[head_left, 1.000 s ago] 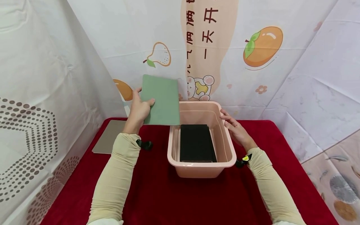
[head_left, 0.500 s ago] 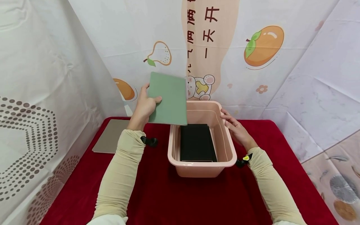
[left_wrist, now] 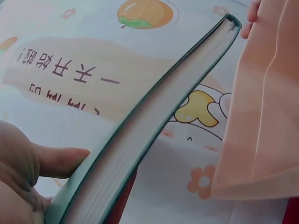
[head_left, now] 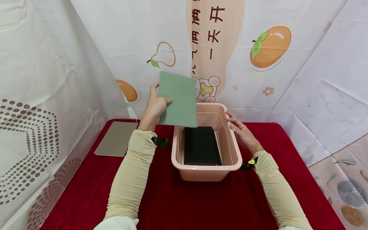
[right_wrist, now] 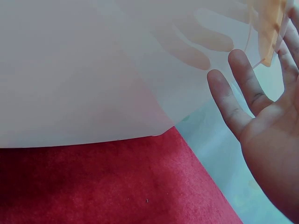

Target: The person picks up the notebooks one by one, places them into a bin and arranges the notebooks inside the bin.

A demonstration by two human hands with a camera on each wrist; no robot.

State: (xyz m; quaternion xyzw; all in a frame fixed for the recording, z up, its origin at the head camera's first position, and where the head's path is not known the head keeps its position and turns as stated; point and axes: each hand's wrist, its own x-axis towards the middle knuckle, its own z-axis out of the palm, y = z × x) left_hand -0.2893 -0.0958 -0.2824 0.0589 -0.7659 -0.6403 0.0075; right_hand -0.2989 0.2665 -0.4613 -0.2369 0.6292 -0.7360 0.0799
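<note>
A green hardcover notebook [head_left: 179, 100] is tilted up in the air above the left part of the pink plastic basin [head_left: 198, 174]. My left hand [head_left: 156, 105] pinches its left edge, thumb on the cover facing me; the left wrist view shows the notebook [left_wrist: 145, 116] edge-on with its white pages. Inside the basin lie black notebooks [head_left: 201, 145], one partly under another. My right hand [head_left: 242, 134] rests against the basin's right rim. In the right wrist view, that hand's fingers [right_wrist: 226, 93] are straight beside the outer wall.
A grey-brown notebook [head_left: 115, 140] lies flat at the table's left, partly behind my left forearm. The red cloth [head_left: 201, 204] covers the table under the basin. A printed white curtain [head_left: 129, 41] hangs behind and along both sides.
My left hand has carried the green notebook rightward and slightly up, further over the basin. More of the grey-brown notebook shows now. My right hand and the basin stay about where they were.
</note>
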